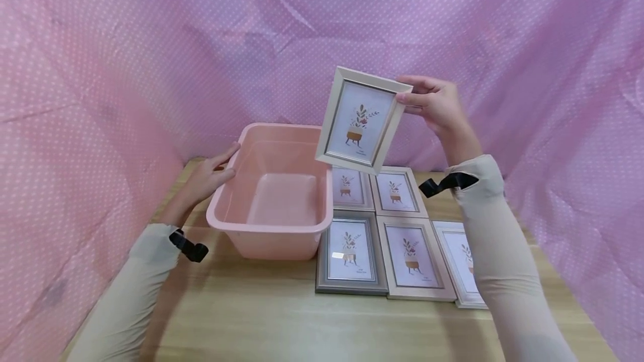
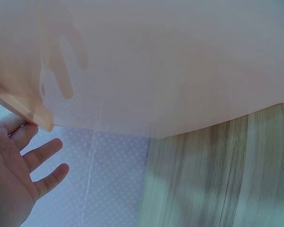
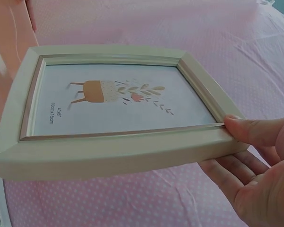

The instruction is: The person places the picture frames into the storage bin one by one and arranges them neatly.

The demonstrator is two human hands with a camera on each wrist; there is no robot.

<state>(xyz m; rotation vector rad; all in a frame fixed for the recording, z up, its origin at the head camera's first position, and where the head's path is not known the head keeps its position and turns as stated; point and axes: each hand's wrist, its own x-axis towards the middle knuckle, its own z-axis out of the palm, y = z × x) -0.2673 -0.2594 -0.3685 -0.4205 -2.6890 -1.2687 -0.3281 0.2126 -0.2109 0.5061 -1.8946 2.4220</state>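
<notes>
Right hand [image 3: 255,175] pinches cream picture frame [image 3: 113,118] corner.

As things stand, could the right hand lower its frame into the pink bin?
Probably yes: the right hand holds the cream frame just above the pink bin, which sits open and empty below it.

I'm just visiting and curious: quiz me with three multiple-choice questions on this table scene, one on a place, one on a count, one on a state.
1. Where is the held picture frame?
A. Inside the tub
B. In the air, above the tub's right edge
C. Flat on the table

2. How many frames lie on the table?
A. Two
B. Five
C. Eight

3. What is in the pink tub?
A. Nothing
B. Water
C. Frames

Answers: 1 B, the right hand pinches its corner aloft. 2 B, two in the far row, three in the near row. 3 A, its bottom shows bare while the left hand rests on its rim.
</notes>
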